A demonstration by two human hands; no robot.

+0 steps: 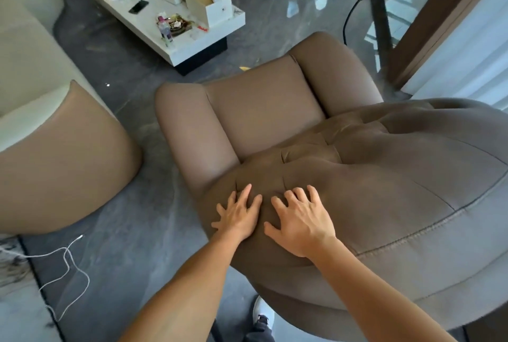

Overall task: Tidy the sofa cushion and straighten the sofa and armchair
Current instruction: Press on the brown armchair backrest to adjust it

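Head view: both hands press flat on the top of the brown tufted fabric armchair (pixel 357 176).

Left hand (pixel 239 218) and right hand (pixel 302 223) lie side by side near the back's left edge, fingers spread, each grip open and holding nothing. The seat looks smooth, so I judge the armchair is being straightened now. The beige sofa with a brown rounded end (pixel 55 149) stands well apart on the left; no cushion is visible, so that part cannot be judged.
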